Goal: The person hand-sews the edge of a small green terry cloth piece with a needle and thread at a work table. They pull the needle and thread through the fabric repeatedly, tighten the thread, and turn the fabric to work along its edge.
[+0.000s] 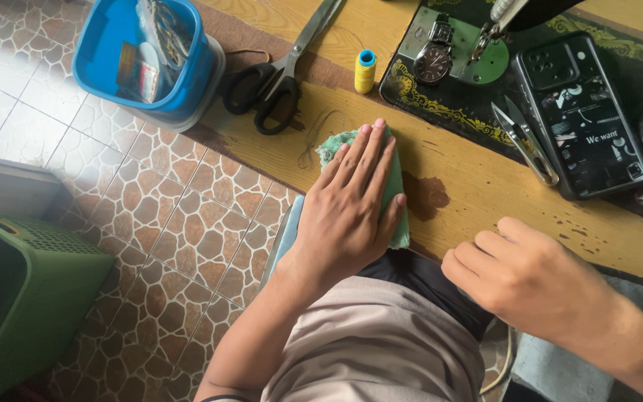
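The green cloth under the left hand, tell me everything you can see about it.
The green cloth is a small, soft-looking piece of teal-green fabric lying flat on the wooden table, near its front edge. The left hand rests palm-down on it with fingers spread, covering most of it, so only its rough upper-left corner and right side strip show. A loose dark thread lies just beyond its top corner. Its full shape is hidden.

Floor (187,223) is those brown cobble-pattern tiles with white grout filling the left and middle of the frame, daylight washing out the upper left corner, a worn yellowish wooden table (485,186) running across the upper right, and a green plastic basket (24,298) sitting lower left.
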